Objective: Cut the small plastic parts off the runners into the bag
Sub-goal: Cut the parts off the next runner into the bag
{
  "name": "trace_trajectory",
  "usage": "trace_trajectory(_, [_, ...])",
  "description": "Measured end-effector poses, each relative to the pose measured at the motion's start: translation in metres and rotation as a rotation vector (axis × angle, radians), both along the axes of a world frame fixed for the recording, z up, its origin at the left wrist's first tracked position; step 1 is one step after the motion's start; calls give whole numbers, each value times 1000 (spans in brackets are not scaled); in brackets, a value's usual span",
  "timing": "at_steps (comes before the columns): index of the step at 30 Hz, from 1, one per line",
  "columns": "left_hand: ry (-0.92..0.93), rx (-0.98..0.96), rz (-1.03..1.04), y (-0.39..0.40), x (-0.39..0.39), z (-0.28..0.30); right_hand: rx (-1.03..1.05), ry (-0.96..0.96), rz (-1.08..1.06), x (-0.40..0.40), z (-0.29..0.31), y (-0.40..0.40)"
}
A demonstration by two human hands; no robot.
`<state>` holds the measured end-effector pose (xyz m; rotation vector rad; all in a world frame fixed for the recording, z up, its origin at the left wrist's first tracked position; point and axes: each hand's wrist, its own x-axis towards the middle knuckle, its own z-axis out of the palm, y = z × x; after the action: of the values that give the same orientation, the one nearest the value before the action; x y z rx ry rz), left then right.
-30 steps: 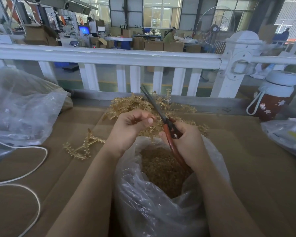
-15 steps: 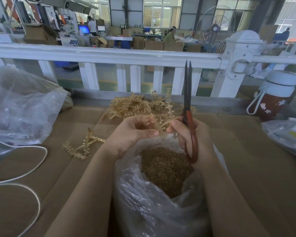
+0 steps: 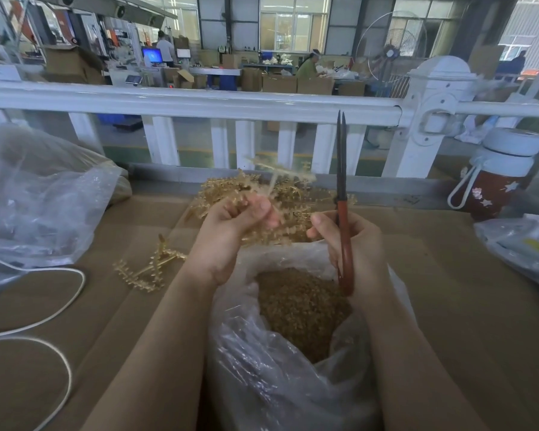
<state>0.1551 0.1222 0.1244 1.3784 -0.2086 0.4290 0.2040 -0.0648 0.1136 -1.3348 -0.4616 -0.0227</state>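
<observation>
A worker's left hand lifts a fresh, blurred runner from the pile on the desk, fingers pinched round its stem. A second ago the scissors lay angled in to cut; now the right hand grips the red handles with blades upright and together, apparently between cuts. The open bag below holds the clipped parts. A stripped-looking runner lies beside it.

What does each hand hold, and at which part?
Left hand pinches a runner at its stem. Right hand grips the scissors by their red handles, blades upward.
</observation>
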Motion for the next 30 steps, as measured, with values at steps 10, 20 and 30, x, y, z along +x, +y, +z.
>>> trace_trajectory(10, [-253, -413, 518, 26, -2, 2, -414, -99, -160, 11, -12, 7])
trace_trajectory(20, [46, -198, 290, -3, 5, 2, -519, -212, -248, 5, -12, 8])
trace_trajectory(30, [165, -244, 205, -5, 3, 0, -837, -354, -277, 3, -17, 7])
